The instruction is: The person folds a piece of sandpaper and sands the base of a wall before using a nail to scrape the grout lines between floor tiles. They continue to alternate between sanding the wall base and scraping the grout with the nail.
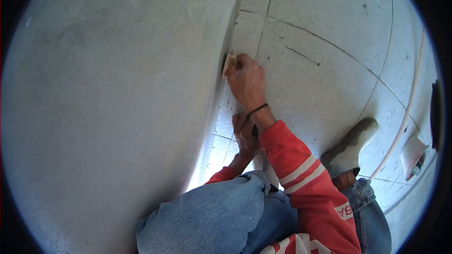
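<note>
Nearest the camera, the person's knees in blue jeans (212, 216) are bending into a crouch, with a red sleeve with white stripes (301, 169) reaching forward over them. Just past the knees, the left hand (246, 135) is resting low beside the wall (108, 113); its fingers are curling loosely together and gripping nothing that can be made out. The right wrist, wearing a dark band (257, 109), is crossing just above it. Farther out, the right hand (246, 81) is pressing a small tan block (229, 63) against the foot of the wall, where wall and tiled floor (325, 89) are meeting; its fingers are clamping around the block. To the right, a dusty shoe (351, 146) is standing on the floor. Beyond the hands, a thin rod (302, 55) is lying on the tiles, well apart from them.
</note>
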The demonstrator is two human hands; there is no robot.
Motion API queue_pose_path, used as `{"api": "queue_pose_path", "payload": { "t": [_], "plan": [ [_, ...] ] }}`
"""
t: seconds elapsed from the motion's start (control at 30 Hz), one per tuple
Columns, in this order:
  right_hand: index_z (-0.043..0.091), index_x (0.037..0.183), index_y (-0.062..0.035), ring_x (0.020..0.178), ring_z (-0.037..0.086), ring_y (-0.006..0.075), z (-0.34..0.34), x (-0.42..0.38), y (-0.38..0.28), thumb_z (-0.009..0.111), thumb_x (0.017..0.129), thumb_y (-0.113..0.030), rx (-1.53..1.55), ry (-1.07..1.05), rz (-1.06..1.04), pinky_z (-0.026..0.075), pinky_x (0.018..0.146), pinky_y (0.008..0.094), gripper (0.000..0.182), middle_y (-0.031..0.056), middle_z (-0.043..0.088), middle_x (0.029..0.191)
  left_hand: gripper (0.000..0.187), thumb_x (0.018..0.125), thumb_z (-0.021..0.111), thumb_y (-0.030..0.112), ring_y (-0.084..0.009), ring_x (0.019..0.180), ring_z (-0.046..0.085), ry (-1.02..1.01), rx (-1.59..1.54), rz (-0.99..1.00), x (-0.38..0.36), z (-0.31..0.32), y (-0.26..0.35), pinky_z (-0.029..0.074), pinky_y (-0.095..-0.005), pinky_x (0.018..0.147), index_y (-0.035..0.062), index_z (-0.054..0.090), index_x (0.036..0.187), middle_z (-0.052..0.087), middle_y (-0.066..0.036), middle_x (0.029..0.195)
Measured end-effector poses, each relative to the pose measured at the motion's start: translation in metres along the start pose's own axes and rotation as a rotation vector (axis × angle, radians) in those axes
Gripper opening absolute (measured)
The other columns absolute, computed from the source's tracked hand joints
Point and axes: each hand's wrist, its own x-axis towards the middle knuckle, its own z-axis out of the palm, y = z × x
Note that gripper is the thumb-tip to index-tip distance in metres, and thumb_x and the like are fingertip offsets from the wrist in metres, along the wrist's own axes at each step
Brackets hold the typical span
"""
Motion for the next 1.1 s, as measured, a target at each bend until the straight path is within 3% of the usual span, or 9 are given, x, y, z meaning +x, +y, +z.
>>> {"api": "queue_pose_path", "payload": {
  "t": [0.1, 0.3, 0.43, 0.5, 0.6, 0.67, 0.8, 1.0, 1.1],
  "plan": [
    [0.069, 0.091, 0.0021, 0.079, 0.072, 0.0486, 0.011, -0.025, 0.002, 0.068, 0.088, -0.011, -0.073, -0.100, 0.042, 0.058, 0.071, 0.0545, 0.013, 0.0287, 0.071, 0.080, 0.048, 0.089, 0.073, 0.045, -0.0390, 0.091, 0.058, 0.239, -0.066, -0.038, -0.030, 0.026, -0.018, 0.041, -0.0504, 0.081, 0.0019, 0.066, 0.108, 0.064, -0.020, 0.107],
    [0.069, 0.091, 0.0025, 0.079, 0.071, 0.0505, 0.005, -0.059, 0.020, 0.067, 0.088, -0.010, 0.003, -0.287, 0.055, 0.058, 0.071, 0.0554, 0.013, 0.0294, 0.071, 0.080, 0.045, 0.089, 0.073, 0.041, -0.0381, 0.089, 0.056, 0.222, -0.046, 0.048, -0.013, 0.017, -0.012, 0.041, -0.0505, 0.080, 0.0017, 0.066, 0.109, 0.063, -0.019, 0.105],
    [0.069, 0.091, 0.0030, 0.077, 0.071, 0.0489, -0.005, -0.003, 0.006, 0.066, 0.089, -0.011, 0.015, -0.040, -0.038, 0.058, 0.071, 0.0549, 0.014, 0.0300, 0.070, 0.080, 0.043, 0.089, 0.073, 0.038, -0.0376, 0.088, 0.055, 0.218, -0.042, 0.116, 0.004, 0.009, 0.000, 0.041, -0.0505, 0.080, 0.0016, 0.065, 0.109, 0.062, -0.019, 0.103],
    [0.069, 0.090, 0.0030, 0.076, 0.071, 0.0486, -0.003, 0.001, 0.001, 0.067, 0.089, -0.011, 0.011, 0.026, -0.053, 0.058, 0.071, 0.0547, 0.014, 0.0300, 0.070, 0.080, 0.036, 0.088, 0.071, 0.029, -0.0367, 0.087, 0.054, 0.089, 0.008, -0.014, 0.006, 0.005, 0.006, 0.042, -0.0502, 0.080, 0.0020, 0.065, 0.111, 0.063, -0.018, 0.102],
    [0.069, 0.091, 0.0035, 0.076, 0.071, 0.0492, 0.009, -0.027, 0.006, 0.068, 0.088, -0.012, -0.059, -0.059, -0.019, 0.058, 0.071, 0.0546, 0.016, 0.0301, 0.070, 0.080, 0.035, 0.088, 0.071, 0.028, -0.0364, 0.087, 0.054, 0.104, -0.004, 0.001, 0.005, 0.006, 0.006, 0.042, -0.0498, 0.081, 0.0021, 0.066, 0.111, 0.063, -0.018, 0.102],
    [0.068, 0.093, 0.0035, 0.079, 0.072, 0.0482, 0.011, -0.055, 0.015, 0.071, 0.088, -0.014, -0.078, -0.292, 0.043, 0.058, 0.072, 0.0538, 0.018, 0.0298, 0.071, 0.082, 0.033, 0.088, 0.070, 0.027, -0.0362, 0.087, 0.054, 0.120, -0.018, 0.012, 0.005, 0.007, 0.005, 0.043, -0.0493, 0.081, 0.0022, 0.066, 0.110, 0.063, -0.018, 0.101],
    [0.068, 0.094, 0.0025, 0.080, 0.072, 0.0463, -0.003, -0.058, 0.019, 0.071, 0.089, -0.014, 0.046, -0.281, 0.020, 0.058, 0.074, 0.0521, 0.017, 0.0273, 0.072, 0.083, 0.031, 0.087, 0.069, 0.024, -0.0356, 0.088, 0.054, 0.149, -0.034, 0.021, 0.004, 0.008, 0.003, 0.043, -0.0484, 0.083, 0.0025, 0.068, 0.109, 0.064, -0.017, 0.101],
    [0.069, 0.095, 0.0011, 0.081, 0.073, 0.0445, -0.034, 0.056, 0.003, 0.065, 0.092, -0.016, 0.010, 0.157, -0.190, 0.058, 0.077, 0.0498, 0.018, 0.0253, 0.072, 0.084, 0.023, 0.087, 0.067, 0.020, -0.0330, 0.089, 0.054, 0.073, -0.044, -0.084, 0.021, -0.004, 0.024, 0.042, -0.0456, 0.086, 0.0037, 0.073, 0.102, 0.065, -0.013, 0.097],
    [0.071, 0.094, 0.0013, 0.084, 0.072, 0.0458, -0.037, 0.098, -0.009, 0.064, 0.092, -0.018, -0.027, 0.151, -0.098, 0.058, 0.077, 0.0520, 0.021, 0.0273, 0.072, 0.087, 0.024, 0.087, 0.066, 0.020, -0.0320, 0.092, 0.055, 0.042, -0.040, -0.123, 0.019, -0.006, 0.024, 0.042, -0.0445, 0.088, 0.0043, 0.075, 0.103, 0.066, -0.012, 0.096]
  ]
}}
